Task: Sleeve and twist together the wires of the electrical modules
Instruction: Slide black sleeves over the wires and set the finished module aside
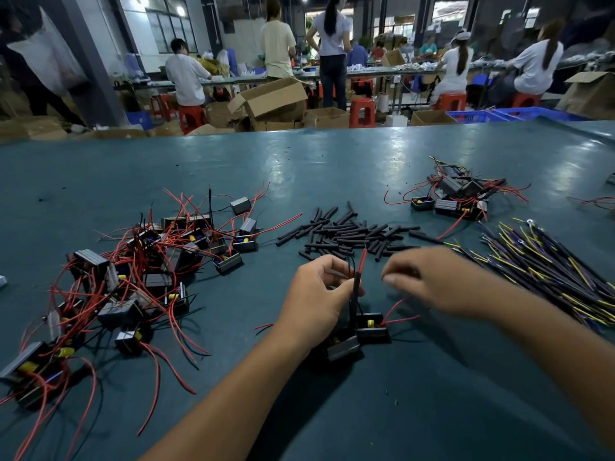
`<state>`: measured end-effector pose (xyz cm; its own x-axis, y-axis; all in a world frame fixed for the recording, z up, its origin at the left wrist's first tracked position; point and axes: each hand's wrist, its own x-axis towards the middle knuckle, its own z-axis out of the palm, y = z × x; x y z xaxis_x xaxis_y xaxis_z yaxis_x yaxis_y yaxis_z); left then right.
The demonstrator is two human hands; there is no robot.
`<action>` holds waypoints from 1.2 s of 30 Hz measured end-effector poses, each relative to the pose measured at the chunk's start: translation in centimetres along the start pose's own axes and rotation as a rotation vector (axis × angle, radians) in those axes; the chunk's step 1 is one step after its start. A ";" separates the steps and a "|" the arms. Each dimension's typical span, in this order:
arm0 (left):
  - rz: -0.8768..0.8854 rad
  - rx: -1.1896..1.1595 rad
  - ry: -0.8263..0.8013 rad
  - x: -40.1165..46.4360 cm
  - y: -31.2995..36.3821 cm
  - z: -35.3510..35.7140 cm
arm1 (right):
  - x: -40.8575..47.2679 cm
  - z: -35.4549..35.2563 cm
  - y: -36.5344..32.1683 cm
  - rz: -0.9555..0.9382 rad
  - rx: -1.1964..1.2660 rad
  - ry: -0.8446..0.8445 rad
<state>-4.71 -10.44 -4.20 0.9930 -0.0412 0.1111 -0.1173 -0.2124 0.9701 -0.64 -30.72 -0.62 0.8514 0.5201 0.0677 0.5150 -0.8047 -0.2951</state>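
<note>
Matte black sleeve (355,291) (slim tube) in left hand (316,294)

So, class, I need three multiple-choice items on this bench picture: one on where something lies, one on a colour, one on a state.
1. Where does the pile of black sleeves lie?
A. Beyond the hands, mid-table
B. In a cardboard box
C. Under the left forearm

2. What colour is the wire tip rising above the left hand?
A. Green
B. Red
C. White

3. What is the left hand doing?
A. Lying flat
B. Pinching upright wires
C. Holding scissors

Answers: 1 A, the sleeves are scattered on the green table past both hands. 2 B, the tip is red. 3 B, its fingers close round the wires over two modules.
</note>
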 end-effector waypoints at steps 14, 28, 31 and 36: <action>0.106 0.032 -0.005 -0.4 -0.3 0.3 | 7.8 -0.6 10.7 0.427 -0.313 0.007; 0.158 0.130 -0.039 -0.1 -1.0 0.7 | 0.0 -0.4 -0.3 0.113 0.442 0.267; 0.200 0.166 -0.050 -0.2 -0.9 0.7 | -1.6 -0.1 -0.8 -0.044 0.149 0.401; 0.216 0.206 -0.091 -0.4 -0.8 0.5 | -2.2 -0.8 -0.2 -0.284 -0.057 0.423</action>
<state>-5.03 -10.73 -5.13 0.9402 -0.1922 0.2813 -0.3357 -0.3820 0.8610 -2.57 -31.90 0.10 0.6369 0.5686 0.5207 0.7263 -0.6690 -0.1579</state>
